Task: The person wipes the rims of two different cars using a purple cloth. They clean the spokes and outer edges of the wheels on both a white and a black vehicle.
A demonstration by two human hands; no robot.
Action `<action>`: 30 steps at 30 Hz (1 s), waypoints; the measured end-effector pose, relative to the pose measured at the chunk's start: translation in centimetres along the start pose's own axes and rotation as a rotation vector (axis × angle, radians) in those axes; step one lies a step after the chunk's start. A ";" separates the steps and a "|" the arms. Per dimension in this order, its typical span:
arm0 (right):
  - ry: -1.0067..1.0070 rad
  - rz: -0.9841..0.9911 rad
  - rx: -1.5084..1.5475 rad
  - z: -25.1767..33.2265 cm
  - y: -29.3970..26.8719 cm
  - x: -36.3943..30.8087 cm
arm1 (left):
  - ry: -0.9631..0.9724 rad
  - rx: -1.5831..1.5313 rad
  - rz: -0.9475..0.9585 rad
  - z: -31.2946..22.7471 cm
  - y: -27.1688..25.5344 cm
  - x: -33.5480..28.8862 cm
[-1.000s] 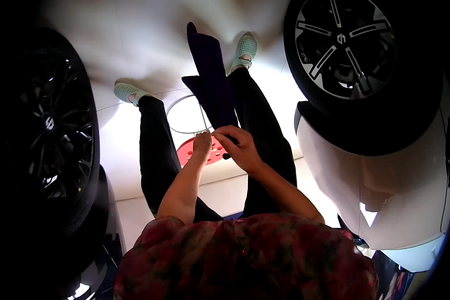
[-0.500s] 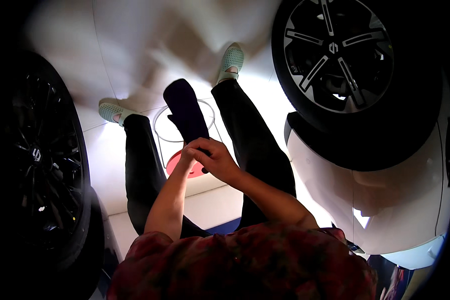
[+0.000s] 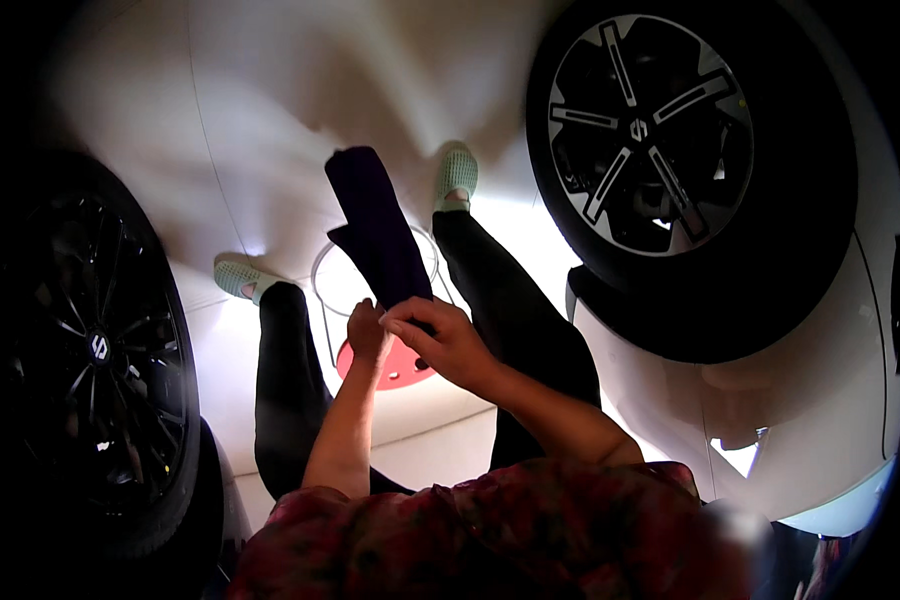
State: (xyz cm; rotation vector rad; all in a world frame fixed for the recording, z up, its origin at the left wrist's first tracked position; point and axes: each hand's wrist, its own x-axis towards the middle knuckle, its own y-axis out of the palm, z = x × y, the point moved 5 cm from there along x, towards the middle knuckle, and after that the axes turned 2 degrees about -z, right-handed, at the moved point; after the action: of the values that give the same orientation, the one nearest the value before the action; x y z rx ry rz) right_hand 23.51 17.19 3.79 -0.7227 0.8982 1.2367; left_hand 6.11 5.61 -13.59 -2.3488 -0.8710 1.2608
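Note:
A long dark purple mitten-shaped cloth thing [image 3: 380, 225] reaches away from my hands, with a pointed flap on its left side. My right hand [image 3: 445, 340] closes over its near end, the thumb pointing left. Just left of that end is my left hand [image 3: 368, 330], its fingers curled in. Whether my left hand grips the hem or something small cannot be made out. Below my hands is a red round plate with holes [image 3: 400, 372], beside a thin metal wire ring [image 3: 322, 262] with upright rods.
My legs in black trousers [image 3: 288, 380] stand apart, with pale green perforated shoes [image 3: 458, 172] on a light tiled floor [image 3: 270, 60]. A black wheel [image 3: 100, 345] is close on the left. Another car wheel [image 3: 638, 130] and a pale body panel [image 3: 660, 400] are on the right.
My hands, together before, are now slightly apart, the left one having drawn away to the left. The purple thing has shifted a little, and its side flap stands out more. The view has shifted slightly.

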 end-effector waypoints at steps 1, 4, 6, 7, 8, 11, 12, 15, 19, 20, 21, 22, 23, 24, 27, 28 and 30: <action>-0.026 -0.008 -0.024 0.2 -0.2 0.1 | 0.020 -0.057 0.018 0.4 0.0 0.0; 0.048 0.039 -0.104 1.8 -1.2 0.4 | 0.173 0.104 0.019 -1.0 -1.4 0.7; -0.054 0.062 -0.199 1.4 -1.9 0.7 | 0.255 0.145 -0.035 0.3 0.5 0.1; -0.104 0.023 -0.201 2.3 -2.3 0.8 | 0.268 0.233 0.037 -0.4 0.3 0.8; -0.154 -0.018 -0.200 3.7 -2.7 0.9 | 0.216 0.206 0.104 -0.7 -0.3 1.0; -0.262 -0.068 -0.373 5.7 -4.3 1.9 | 0.180 0.287 0.306 -0.1 0.4 1.1; -0.248 -0.096 -0.460 6.2 -4.7 1.2 | 0.122 0.297 0.376 0.1 0.8 -0.2; -0.383 -0.234 -0.654 8.0 -6.4 2.5 | 0.060 0.275 0.373 -0.6 0.3 0.9; -0.673 -0.425 -0.807 10.4 -9.0 1.5 | 0.368 0.198 0.010 1.2 3.3 -0.3; -0.706 -0.472 -0.815 10.3 -10.2 1.7 | 0.223 0.134 -0.058 -0.4 1.6 0.1; -0.753 -0.499 -0.826 10.9 -10.7 1.2 | 0.355 0.102 -0.063 -1.4 0.9 0.5; -0.786 -0.570 -0.883 11.5 -11.3 0.7 | 0.346 0.136 0.001 -1.5 1.5 0.7; -0.858 -0.599 -0.884 11.6 -11.6 0.2 | 0.349 0.172 0.030 -0.9 1.8 0.8; -0.929 -0.625 -0.891 11.7 -12.1 -0.4 | 0.360 0.201 0.030 -0.9 2.9 2.4; -1.158 -0.689 -0.951 13.5 -11.7 -2.7 | 0.375 0.229 -0.013 -1.2 3.6 5.5; -1.176 -0.754 -0.988 12.8 -12.5 -4.3 | 0.416 0.249 0.003 -1.5 4.5 6.3; -1.192 -0.833 -1.020 10.7 -12.5 -5.9 | 0.424 0.316 0.003 -0.9 4.8 8.0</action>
State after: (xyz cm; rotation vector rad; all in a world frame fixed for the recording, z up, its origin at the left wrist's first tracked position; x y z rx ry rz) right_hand 37.15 21.12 13.98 -0.8009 -1.0201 1.0041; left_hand 11.92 7.27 -20.75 -2.2335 -0.4914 0.7829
